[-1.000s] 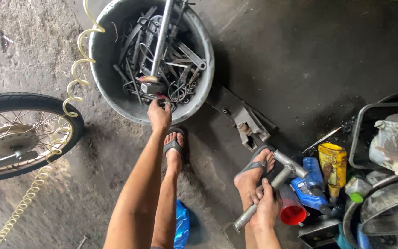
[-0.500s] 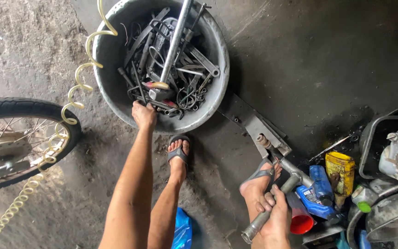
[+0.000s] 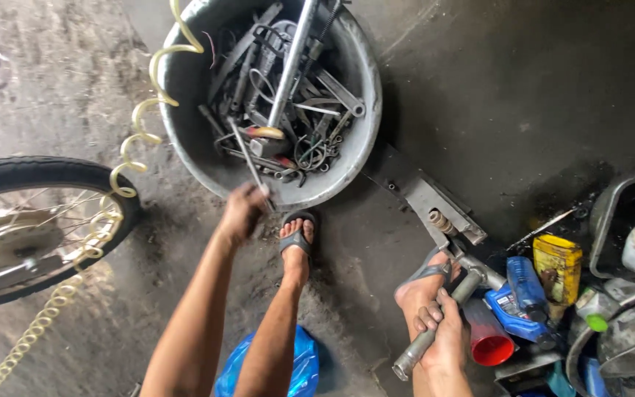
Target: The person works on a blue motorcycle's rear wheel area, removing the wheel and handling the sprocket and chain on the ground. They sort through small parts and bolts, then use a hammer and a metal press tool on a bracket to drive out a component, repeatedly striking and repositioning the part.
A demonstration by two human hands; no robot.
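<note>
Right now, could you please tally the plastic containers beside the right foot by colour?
Blue bottles: 2
Yellow can: 1
Red cup: 1
Total: 4

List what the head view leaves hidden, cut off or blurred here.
- Left hand: motion-blurred; grip on the thin metal tool unclear.
- Basin: top rim cut off by the frame edge.
- Right hand: covers the middle of the grey metal bar.
- Wheel: cut off at left edge.
</note>
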